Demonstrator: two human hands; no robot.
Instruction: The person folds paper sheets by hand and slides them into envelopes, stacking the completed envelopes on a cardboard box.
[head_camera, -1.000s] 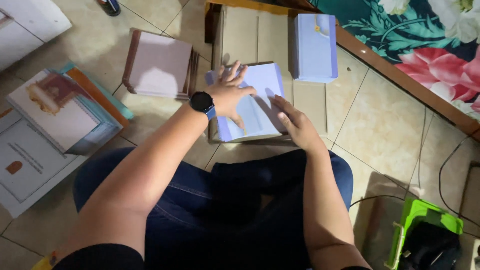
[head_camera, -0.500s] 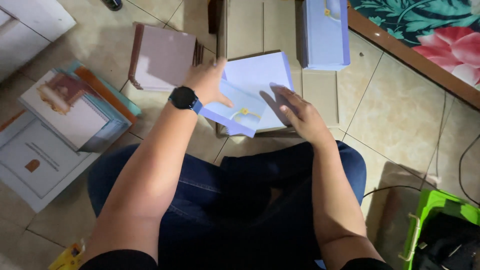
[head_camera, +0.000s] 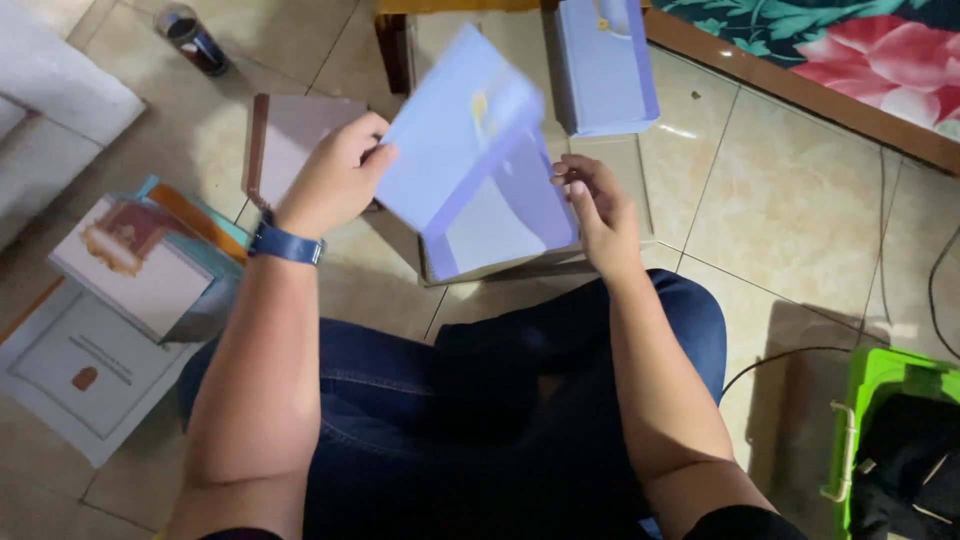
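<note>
The left hand (head_camera: 335, 185) is gripping a pale blue card (head_camera: 455, 130) by its left edge, holding it tilted above the card stack (head_camera: 500, 225) lying on the tiled floor (head_camera: 790, 200). The right hand (head_camera: 597, 210) is hovering at the stack's right edge, fingers curled. A brown-edged stack (head_camera: 290, 140) is lying just beside the left hand.
</note>
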